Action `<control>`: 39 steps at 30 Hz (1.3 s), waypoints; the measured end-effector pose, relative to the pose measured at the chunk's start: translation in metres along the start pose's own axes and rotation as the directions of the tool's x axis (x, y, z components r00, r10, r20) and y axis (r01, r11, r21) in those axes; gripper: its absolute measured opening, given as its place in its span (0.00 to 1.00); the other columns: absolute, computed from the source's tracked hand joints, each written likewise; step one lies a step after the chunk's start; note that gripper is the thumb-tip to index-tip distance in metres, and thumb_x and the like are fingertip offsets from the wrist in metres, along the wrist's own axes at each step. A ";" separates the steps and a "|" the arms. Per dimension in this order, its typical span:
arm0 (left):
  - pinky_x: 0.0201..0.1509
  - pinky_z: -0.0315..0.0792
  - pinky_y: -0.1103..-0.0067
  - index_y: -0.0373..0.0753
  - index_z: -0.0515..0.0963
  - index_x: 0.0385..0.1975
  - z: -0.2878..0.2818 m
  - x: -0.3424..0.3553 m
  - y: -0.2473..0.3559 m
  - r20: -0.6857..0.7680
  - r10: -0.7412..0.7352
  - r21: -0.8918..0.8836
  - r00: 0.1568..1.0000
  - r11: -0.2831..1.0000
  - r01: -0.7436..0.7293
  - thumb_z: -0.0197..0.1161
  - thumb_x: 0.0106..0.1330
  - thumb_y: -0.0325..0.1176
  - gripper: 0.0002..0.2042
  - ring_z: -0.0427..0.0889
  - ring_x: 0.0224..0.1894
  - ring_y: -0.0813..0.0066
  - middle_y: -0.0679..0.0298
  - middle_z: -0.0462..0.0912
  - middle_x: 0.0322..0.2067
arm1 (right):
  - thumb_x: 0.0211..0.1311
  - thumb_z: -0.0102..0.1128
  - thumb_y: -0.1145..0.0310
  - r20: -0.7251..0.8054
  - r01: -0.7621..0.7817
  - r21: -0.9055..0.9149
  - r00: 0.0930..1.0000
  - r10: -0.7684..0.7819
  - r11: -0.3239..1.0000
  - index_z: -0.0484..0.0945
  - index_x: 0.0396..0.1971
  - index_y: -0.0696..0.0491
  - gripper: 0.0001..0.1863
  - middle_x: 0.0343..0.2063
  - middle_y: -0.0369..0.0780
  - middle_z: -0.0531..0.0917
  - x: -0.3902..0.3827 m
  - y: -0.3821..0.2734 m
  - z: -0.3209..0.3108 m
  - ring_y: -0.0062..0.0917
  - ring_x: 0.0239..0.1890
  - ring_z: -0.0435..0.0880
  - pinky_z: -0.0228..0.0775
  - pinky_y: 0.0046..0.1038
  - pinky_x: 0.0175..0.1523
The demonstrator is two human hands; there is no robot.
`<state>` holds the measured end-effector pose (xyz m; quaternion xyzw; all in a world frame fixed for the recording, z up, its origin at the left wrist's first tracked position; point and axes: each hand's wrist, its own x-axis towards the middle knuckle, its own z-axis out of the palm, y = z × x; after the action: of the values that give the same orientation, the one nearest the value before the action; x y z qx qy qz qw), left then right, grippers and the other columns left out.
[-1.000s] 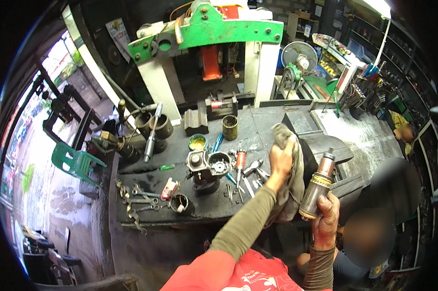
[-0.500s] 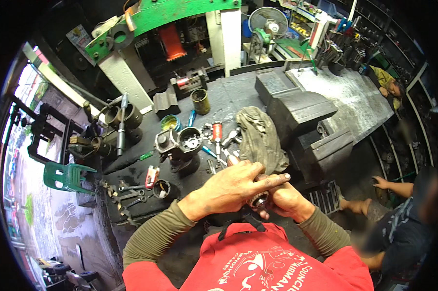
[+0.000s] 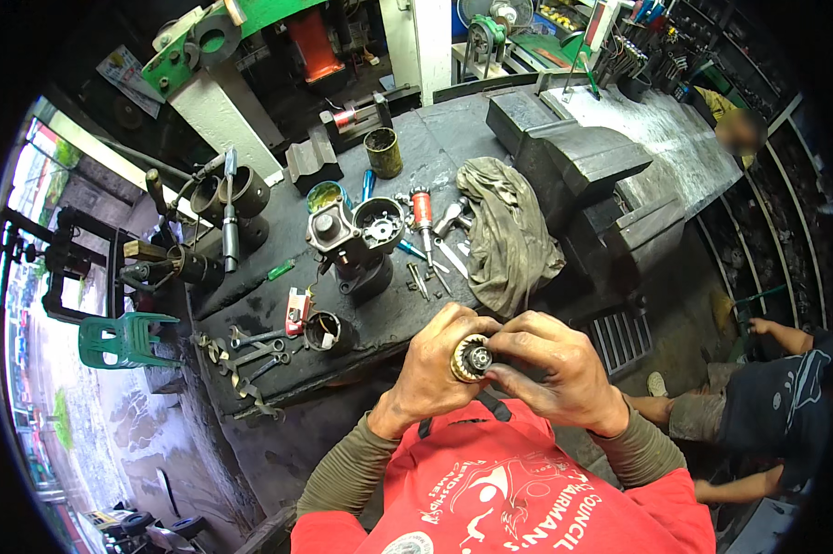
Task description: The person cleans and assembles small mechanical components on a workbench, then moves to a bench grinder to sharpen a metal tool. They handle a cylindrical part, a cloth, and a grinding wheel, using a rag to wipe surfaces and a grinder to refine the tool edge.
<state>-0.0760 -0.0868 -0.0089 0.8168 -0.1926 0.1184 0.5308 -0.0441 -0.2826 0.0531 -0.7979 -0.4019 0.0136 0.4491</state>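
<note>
My left hand [image 3: 435, 366] is closed around a round toothed gear part [image 3: 472, 360], held just in front of my chest. It has a pale ridged rim and a dark splined shaft end facing up. Against its right side press the thumb and fingers of my right hand [image 3: 558, 371]; the fingers are bent and partly hide each other. Beyond my hands, on the dark workbench [image 3: 416, 332], lie a crumpled olive rag [image 3: 509, 231], a red cylindrical tool [image 3: 422, 217] and several small metal parts. A motor housing [image 3: 352, 240] stands left of them.
A big bench vise [image 3: 582, 175] sits at the right. Wrenches [image 3: 259, 355], a round can [image 3: 327, 332] and a green-handled screwdriver [image 3: 280, 270] lie left. A yellowish can [image 3: 382, 152] stands farther back. At the far right are a person in dark clothing [image 3: 772, 397] and another in yellow [image 3: 714, 103].
The hands have parted from their overlapped hold, and the gear part now shows its end upward. My right hand has come up beside it. The view has shifted, showing more of the bench front.
</note>
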 end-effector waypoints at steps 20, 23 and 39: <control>0.46 0.76 0.69 0.36 0.80 0.46 -0.040 -0.046 -0.008 -0.072 -0.003 -0.120 0.997 0.993 -0.006 0.77 0.39 0.26 0.28 0.81 0.41 0.56 0.56 0.80 0.38 | 0.43 0.79 0.68 0.045 0.024 -0.132 0.999 -0.018 0.991 0.83 0.36 0.53 0.18 0.29 0.40 0.77 0.020 -0.042 0.044 0.34 0.30 0.77 0.70 0.35 0.36; 0.46 0.76 0.69 0.36 0.80 0.47 -0.046 -0.052 -0.009 -0.054 -0.035 -0.097 0.998 0.995 0.029 0.77 0.38 0.25 0.29 0.82 0.41 0.57 0.57 0.80 0.38 | 0.43 0.77 0.68 0.046 0.010 -0.169 0.999 -0.002 0.986 0.83 0.47 0.53 0.26 0.34 0.42 0.79 0.022 -0.046 0.043 0.35 0.33 0.79 0.73 0.35 0.39; 0.47 0.77 0.72 0.37 0.81 0.44 -0.074 -0.090 -0.016 -0.062 -0.150 -0.222 0.987 0.966 0.133 0.75 0.46 0.25 0.21 0.83 0.41 0.62 0.57 0.81 0.38 | 0.45 0.78 0.66 -0.276 -0.127 0.113 0.949 0.154 0.985 0.82 0.22 0.56 0.12 0.27 0.40 0.77 0.022 -0.060 0.079 0.27 0.32 0.77 0.67 0.28 0.38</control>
<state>-0.1485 0.0032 -0.0281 0.7603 -0.1247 0.0903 0.6311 -0.0973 -0.1962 0.0576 -0.7961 -0.2743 -0.0501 0.5371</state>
